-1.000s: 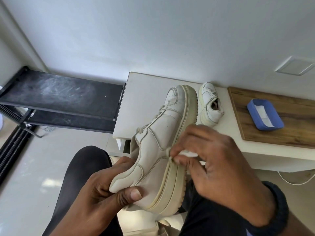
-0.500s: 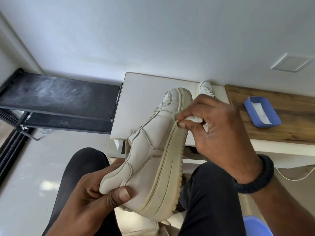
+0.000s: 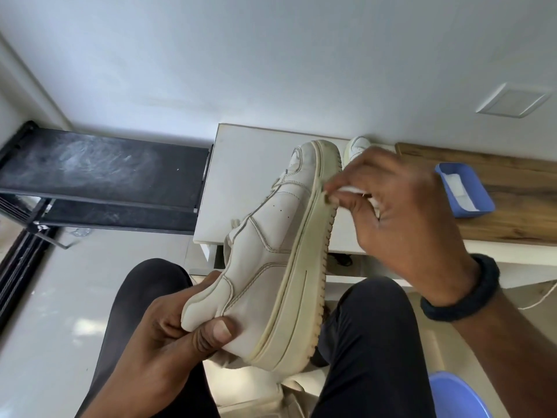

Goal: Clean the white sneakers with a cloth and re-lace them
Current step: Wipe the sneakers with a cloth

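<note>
A white sneaker (image 3: 271, 251) with a yellowed thick sole is held on its side above my lap, toe pointing away. My left hand (image 3: 168, 333) grips its heel, thumb pressed on the back. My right hand (image 3: 401, 212) pinches a small white cloth (image 3: 352, 190) against the sole's edge near the toe. The second white sneaker (image 3: 357, 147) stands on the white table, mostly hidden behind my right hand. Whether the held shoe has laces is hard to tell; a loose lace end shows at its tongue.
A low white table (image 3: 241, 182) stands ahead against the wall, with a wooden board (image 3: 512, 212) on its right carrying a blue tray (image 3: 479, 206) with white material. A black shoe rack (image 3: 99, 176) stands left. A blue stool edge (image 3: 452, 396) shows bottom right.
My right hand slid the cloth along the sole from the shoe's middle up toward the toe. The left hand kept hold of the heel.
</note>
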`<state>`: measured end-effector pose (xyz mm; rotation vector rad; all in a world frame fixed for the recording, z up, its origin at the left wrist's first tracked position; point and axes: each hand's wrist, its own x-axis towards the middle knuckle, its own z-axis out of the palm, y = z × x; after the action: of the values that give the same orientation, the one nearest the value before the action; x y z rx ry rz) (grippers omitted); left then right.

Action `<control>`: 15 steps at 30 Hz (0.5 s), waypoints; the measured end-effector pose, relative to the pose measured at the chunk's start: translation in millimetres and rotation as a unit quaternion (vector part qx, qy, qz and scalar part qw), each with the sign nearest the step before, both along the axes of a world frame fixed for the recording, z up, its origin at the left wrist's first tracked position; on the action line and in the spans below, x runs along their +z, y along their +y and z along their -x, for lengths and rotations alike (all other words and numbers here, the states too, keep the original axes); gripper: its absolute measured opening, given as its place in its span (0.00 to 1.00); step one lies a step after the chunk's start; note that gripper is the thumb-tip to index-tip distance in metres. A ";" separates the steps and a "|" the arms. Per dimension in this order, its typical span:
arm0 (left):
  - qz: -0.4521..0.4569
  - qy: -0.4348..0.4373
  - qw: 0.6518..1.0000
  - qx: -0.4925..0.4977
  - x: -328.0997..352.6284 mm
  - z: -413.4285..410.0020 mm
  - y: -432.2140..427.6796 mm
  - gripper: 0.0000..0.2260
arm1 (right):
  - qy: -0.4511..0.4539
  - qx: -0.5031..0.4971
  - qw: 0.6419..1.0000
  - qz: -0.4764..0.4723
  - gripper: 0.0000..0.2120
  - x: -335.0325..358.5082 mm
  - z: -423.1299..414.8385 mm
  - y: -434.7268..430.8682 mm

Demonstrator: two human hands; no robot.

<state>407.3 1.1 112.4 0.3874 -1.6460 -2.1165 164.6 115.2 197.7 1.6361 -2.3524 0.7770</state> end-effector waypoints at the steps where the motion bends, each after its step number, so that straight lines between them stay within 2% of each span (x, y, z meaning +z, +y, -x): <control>1: -0.001 0.001 1.000 0.004 0.4 -0.5 0.6 0.17 | 0.015 -0.021 1.000 0.012 0.03 -2.3 2.4 -2.1; 3: -0.006 -0.011 1.000 0.018 0.8 -1.2 1.8 0.18 | 0.011 -0.032 0.999 0.017 0.03 -4.9 2.5 -3.5; 10: -0.028 -0.033 0.997 0.062 -7.4 -3.7 1.9 0.26 | -0.070 0.072 0.995 -0.030 0.04 -10.6 -39.8 17.3; 15: -0.028 -0.040 0.996 0.072 -4.6 0.7 6.3 0.23 | -0.100 0.115 0.987 -0.042 0.05 0.2 -55.8 32.3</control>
<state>406.6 7.4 107.8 0.5978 -1.5537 -2.0679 220.5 147.5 197.9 1.9767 -2.3845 0.9371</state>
